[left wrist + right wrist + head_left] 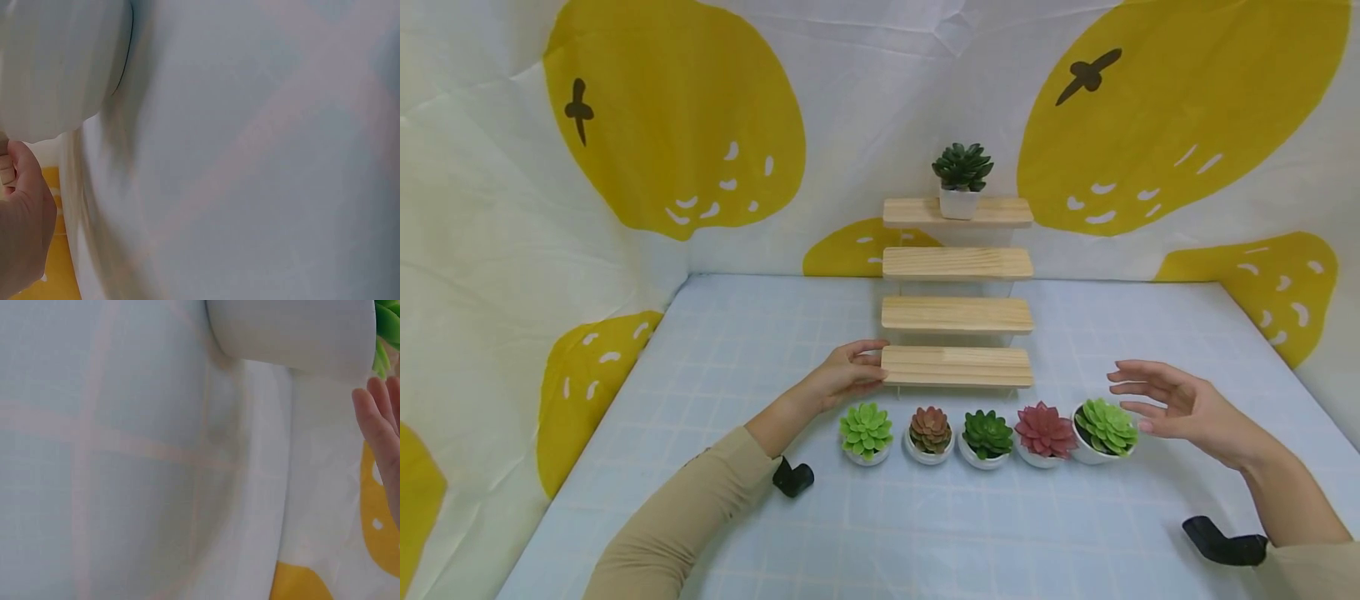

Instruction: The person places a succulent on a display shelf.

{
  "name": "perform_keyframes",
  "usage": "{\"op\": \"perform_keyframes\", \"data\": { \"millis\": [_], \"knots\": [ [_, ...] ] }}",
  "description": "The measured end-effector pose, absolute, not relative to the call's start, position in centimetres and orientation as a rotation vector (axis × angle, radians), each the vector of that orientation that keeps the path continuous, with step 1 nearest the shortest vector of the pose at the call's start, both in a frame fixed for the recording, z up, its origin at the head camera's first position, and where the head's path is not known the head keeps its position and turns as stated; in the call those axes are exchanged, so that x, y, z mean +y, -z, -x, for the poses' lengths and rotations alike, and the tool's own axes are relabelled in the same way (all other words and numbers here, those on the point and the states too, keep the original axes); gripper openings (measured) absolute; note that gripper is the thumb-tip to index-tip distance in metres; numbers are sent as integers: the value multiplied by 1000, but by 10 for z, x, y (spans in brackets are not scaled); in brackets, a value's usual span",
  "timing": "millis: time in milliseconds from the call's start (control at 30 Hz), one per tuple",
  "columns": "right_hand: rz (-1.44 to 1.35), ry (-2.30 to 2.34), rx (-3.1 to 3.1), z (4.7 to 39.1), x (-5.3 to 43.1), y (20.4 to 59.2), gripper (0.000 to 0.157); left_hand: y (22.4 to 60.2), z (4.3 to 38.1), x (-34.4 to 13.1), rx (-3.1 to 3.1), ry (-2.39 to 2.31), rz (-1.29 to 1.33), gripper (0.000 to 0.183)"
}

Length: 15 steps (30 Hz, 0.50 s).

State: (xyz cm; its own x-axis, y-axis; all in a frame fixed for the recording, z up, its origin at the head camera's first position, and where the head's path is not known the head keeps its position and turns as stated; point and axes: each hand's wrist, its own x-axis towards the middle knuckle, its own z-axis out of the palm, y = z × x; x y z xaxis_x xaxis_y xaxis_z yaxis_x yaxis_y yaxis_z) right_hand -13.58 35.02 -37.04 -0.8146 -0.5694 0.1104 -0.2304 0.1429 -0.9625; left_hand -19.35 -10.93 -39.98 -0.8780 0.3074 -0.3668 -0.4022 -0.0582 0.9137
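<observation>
A stepped wooden display stand (957, 367) with several pale boards stands at the back of the table. My left hand (850, 372) grips the left end of its lowest board, fingers and thumb at the board's edge. In the left wrist view that hand (25, 212) shows at the left edge, behind a white pot (59, 62). My right hand (1180, 408) is held with its fingers loosely bent, holding nothing, just right of a bright green potted succulent (1106, 427). The right wrist view shows its fingertips below that succulent's white pot (294, 331).
In front of the stand, a row also holds a light green succulent (866, 431), a brown one (930, 430), a dark green one (988, 434) and a red one (1045, 430). Another dark succulent (961, 171) sits on the top board. A lemon-print cloth (865, 125) hangs behind.
</observation>
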Motion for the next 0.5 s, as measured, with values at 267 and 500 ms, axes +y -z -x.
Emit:
{"op": "perform_keyframes", "data": {
  "millis": [267,500],
  "knots": [
    [814,1750,2021,133,355,384,71,400,194,-109,1759,-1980,111,56],
    [836,1747,1973,132,356,390,72,400,194,-109,1753,-1984,121,57]
  ]
}}
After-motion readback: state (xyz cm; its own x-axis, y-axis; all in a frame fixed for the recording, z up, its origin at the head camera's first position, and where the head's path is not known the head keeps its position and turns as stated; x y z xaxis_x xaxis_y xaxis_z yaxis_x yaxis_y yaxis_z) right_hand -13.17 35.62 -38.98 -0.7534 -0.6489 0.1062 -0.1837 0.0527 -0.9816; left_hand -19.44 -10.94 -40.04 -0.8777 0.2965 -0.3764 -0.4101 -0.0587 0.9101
